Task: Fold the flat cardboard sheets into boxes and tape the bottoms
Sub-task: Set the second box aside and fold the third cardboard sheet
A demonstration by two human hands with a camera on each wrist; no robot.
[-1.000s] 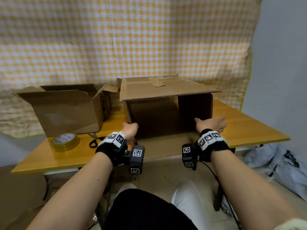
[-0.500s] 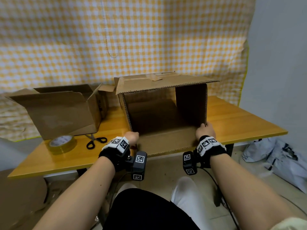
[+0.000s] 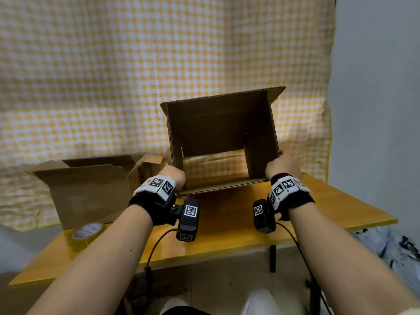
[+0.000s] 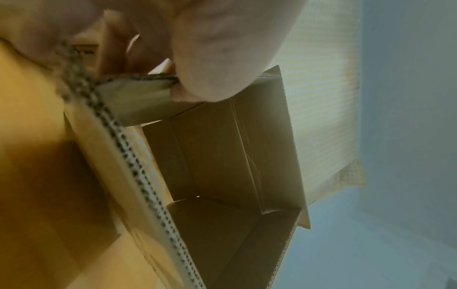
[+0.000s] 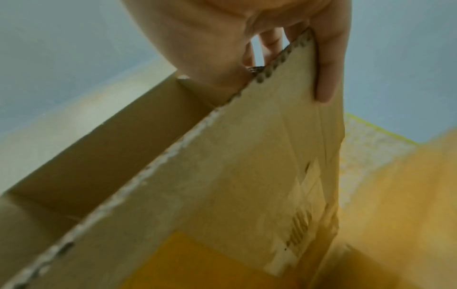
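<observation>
A brown cardboard box (image 3: 218, 123) is held up above the wooden table (image 3: 227, 235), its open end facing me. Through its far end the checked cloth shows. My left hand (image 3: 173, 176) grips the box's lower left corner; in the left wrist view its fingers (image 4: 215, 58) pinch a flap edge of the box (image 4: 222, 166). My right hand (image 3: 283, 163) grips the lower right corner. The right wrist view shows the thumb (image 5: 326, 68) lying on one face of the box's panel (image 5: 235, 176), with the other fingers behind its edge.
A second cardboard box (image 3: 91, 189) with open flaps stands at the table's back left. A roll of clear tape (image 3: 87, 233) lies in front of it near the table edge. A yellow checked cloth (image 3: 113, 87) hangs behind. Bags (image 3: 397, 246) lie on the floor at right.
The box lay on its side on the table; both hands took hold of its near lower corners and lifted it clear of the table.
</observation>
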